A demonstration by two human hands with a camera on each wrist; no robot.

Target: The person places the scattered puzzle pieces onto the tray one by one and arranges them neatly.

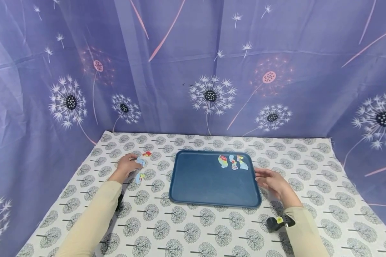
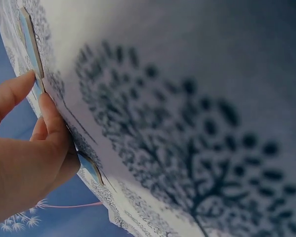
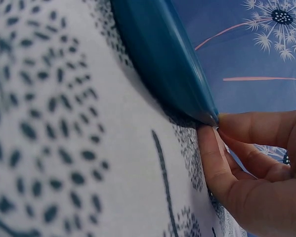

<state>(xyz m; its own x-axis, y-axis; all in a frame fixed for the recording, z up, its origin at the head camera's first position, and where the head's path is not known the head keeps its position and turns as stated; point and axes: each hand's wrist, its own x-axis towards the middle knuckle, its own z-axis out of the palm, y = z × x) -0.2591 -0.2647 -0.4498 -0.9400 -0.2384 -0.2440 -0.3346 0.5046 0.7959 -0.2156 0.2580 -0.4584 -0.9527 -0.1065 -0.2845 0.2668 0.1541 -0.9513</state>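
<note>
Via remote feed I saw L hand (image 1: pixel 127 165) pinching blue pc (image 1: pixel 141 162) nr L edge of worktop (image 1: pixel 161 228), betw red pc (image 1: pixel 147 154) (far) and blue-yellow pc (image 1: pixel 139 178) (near); long axis part hidden, couldn't tell dir. R hand (image 1: pixel 274 182) gripped R rim of tray (image 1: pixel 209 184), narrow; tray's long axis ran L–R, approx par. to worktop's far edge. Three pcs (image 1: pixel 223 162) nr tray's far-R corner, approx near–far lengthwise.

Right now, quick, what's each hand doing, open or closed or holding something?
Left hand: closed, pinching a light blue puzzle piece.
Right hand: closed, holding the edge of the blue tray.
</note>
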